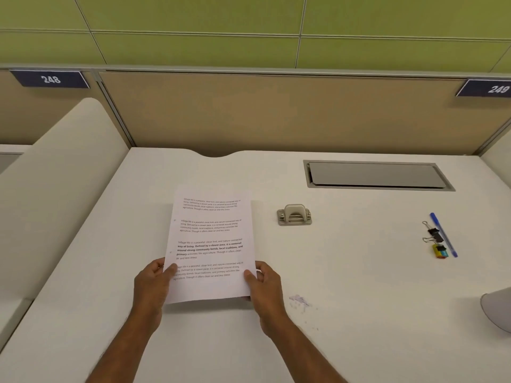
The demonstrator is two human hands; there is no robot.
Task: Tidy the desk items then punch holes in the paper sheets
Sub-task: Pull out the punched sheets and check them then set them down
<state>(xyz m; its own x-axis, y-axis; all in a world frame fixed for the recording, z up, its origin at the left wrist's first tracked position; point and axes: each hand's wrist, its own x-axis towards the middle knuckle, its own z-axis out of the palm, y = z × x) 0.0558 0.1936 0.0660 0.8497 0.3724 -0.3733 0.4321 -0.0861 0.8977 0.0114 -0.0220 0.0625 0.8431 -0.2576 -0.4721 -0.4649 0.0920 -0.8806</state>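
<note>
Printed paper sheets are held above the white desk, near its middle. My left hand pinches their lower left edge, thumb on top. My right hand pinches the lower right edge the same way. Two small holes show along the left margin. A grey metal hole punch stands on the desk to the right of the sheets, apart from both hands.
At the far right lie a blue pen, two black binder clips and a coloured clip. A grey cable flap sits in the desk at the back right. A grey rounded object shows at the right edge. Partition walls enclose the desk.
</note>
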